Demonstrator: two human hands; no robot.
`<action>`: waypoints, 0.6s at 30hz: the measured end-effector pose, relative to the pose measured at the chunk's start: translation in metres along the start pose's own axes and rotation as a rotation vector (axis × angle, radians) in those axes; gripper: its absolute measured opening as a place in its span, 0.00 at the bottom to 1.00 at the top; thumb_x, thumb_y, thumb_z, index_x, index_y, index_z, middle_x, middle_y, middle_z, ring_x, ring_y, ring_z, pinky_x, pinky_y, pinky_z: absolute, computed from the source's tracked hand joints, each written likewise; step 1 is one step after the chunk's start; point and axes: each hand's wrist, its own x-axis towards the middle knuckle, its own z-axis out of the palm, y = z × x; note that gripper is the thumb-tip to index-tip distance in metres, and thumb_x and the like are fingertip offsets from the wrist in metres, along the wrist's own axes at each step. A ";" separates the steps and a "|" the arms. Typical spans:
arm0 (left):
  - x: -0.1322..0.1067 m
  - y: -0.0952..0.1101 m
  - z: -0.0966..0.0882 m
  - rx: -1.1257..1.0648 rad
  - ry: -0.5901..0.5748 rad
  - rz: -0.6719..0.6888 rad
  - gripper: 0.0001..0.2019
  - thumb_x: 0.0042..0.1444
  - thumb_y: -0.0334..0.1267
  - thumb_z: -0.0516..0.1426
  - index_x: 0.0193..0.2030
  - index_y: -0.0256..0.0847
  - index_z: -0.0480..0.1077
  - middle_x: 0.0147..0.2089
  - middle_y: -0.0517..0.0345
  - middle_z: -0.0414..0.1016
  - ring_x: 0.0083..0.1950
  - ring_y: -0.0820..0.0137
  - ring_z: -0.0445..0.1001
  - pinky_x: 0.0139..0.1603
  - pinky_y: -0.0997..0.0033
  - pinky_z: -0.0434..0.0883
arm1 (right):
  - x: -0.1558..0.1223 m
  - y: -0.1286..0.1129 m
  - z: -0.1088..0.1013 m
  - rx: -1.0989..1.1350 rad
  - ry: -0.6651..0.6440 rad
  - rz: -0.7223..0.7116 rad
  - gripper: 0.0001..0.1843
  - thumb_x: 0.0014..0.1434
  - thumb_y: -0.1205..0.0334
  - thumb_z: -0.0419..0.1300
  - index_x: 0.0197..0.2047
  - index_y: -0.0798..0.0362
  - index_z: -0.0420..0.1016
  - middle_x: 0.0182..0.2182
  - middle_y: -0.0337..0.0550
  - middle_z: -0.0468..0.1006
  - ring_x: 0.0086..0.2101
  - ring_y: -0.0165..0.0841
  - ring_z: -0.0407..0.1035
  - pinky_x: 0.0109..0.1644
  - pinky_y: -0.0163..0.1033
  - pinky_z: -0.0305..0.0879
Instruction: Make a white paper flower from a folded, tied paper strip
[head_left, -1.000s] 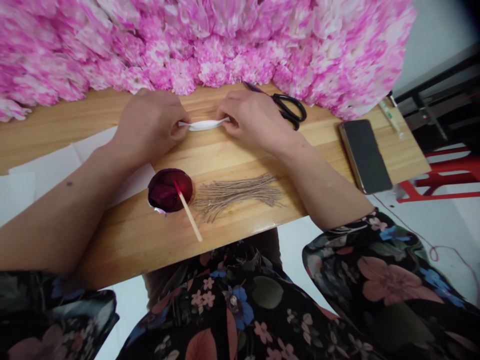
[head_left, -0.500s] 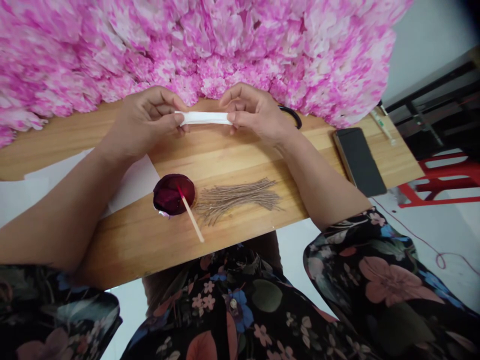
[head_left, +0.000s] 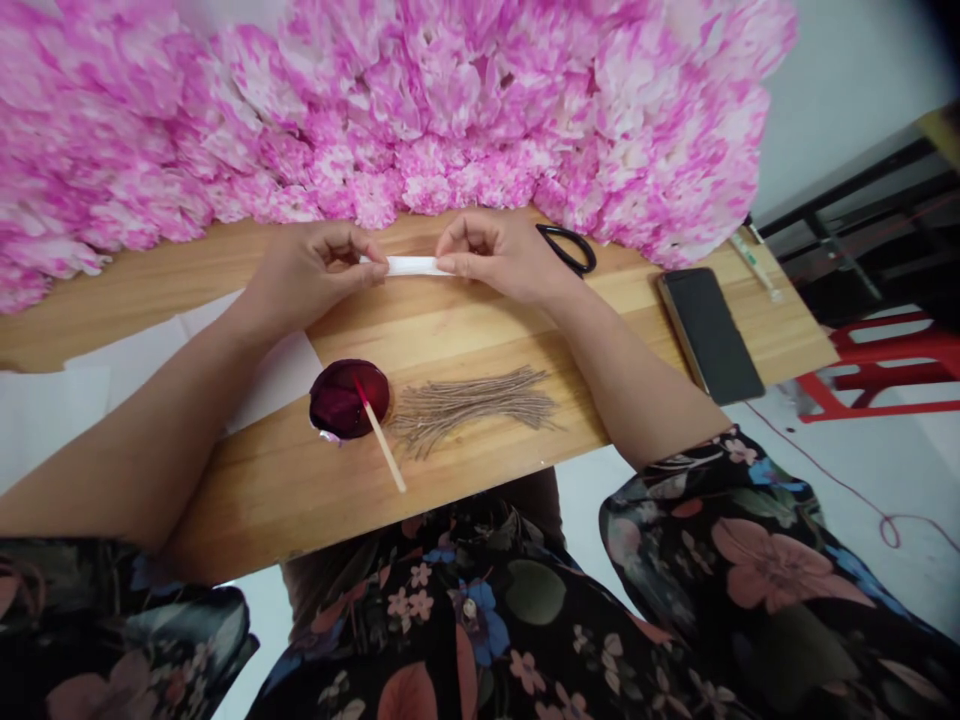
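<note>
My left hand (head_left: 315, 272) and my right hand (head_left: 499, 255) each pinch one end of a narrow folded strip of white paper (head_left: 412, 266), held just above the wooden table (head_left: 465, 330) in front of a big heap of pink and white paper flowers (head_left: 390, 110). Both hands are closed on the strip. Nearer to me on the table sit a small round dish of dark red dye (head_left: 349, 398) with a thin stick (head_left: 381, 438) leaning in it, and a bundle of brown twine pieces (head_left: 472, 402).
Black scissors (head_left: 570, 248) lie behind my right hand. A dark phone (head_left: 709, 335) rests at the table's right end, with a pen-like tube (head_left: 754, 262) beyond it. White paper sheets (head_left: 112, 365) cover the left side. A red stool (head_left: 885, 360) stands on the floor at right.
The strip, flat near the table a second ago, was lifted and turned between my fingers; my hands have drawn closer together and lowered slightly. The view has tilted down a little.
</note>
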 end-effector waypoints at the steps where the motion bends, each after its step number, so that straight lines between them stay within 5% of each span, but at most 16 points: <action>1: 0.000 -0.002 0.001 0.033 0.018 0.008 0.11 0.55 0.48 0.64 0.38 0.43 0.77 0.32 0.59 0.79 0.32 0.71 0.69 0.34 0.67 0.67 | 0.000 0.001 0.001 -0.043 -0.001 -0.009 0.14 0.63 0.54 0.65 0.49 0.52 0.77 0.30 0.37 0.79 0.31 0.31 0.70 0.37 0.37 0.66; 4: 0.001 -0.005 0.002 0.140 0.033 0.040 0.14 0.57 0.48 0.62 0.45 0.44 0.78 0.37 0.59 0.82 0.36 0.68 0.73 0.39 0.65 0.68 | 0.000 0.002 0.002 -0.175 -0.013 -0.030 0.20 0.62 0.55 0.65 0.56 0.51 0.76 0.33 0.38 0.81 0.33 0.34 0.72 0.39 0.40 0.67; 7: 0.000 -0.005 0.001 0.284 0.000 0.096 0.16 0.61 0.48 0.58 0.52 0.45 0.77 0.41 0.59 0.83 0.40 0.66 0.74 0.43 0.64 0.68 | -0.002 -0.005 0.002 -0.305 -0.019 -0.047 0.14 0.64 0.54 0.62 0.50 0.49 0.81 0.36 0.42 0.83 0.36 0.37 0.73 0.42 0.43 0.69; 13: 0.002 -0.004 0.003 0.508 -0.081 0.184 0.18 0.65 0.50 0.53 0.44 0.42 0.79 0.38 0.52 0.79 0.41 0.63 0.72 0.43 0.60 0.66 | -0.002 -0.013 0.010 -0.456 -0.009 -0.086 0.08 0.63 0.56 0.61 0.42 0.45 0.82 0.38 0.43 0.83 0.41 0.41 0.73 0.48 0.47 0.70; 18: 0.002 -0.008 0.010 0.512 -0.081 0.224 0.17 0.66 0.51 0.54 0.48 0.45 0.78 0.44 0.53 0.79 0.48 0.60 0.72 0.49 0.57 0.66 | -0.001 -0.008 0.015 -0.506 -0.029 -0.094 0.08 0.63 0.57 0.61 0.43 0.45 0.81 0.40 0.44 0.82 0.43 0.42 0.73 0.50 0.48 0.69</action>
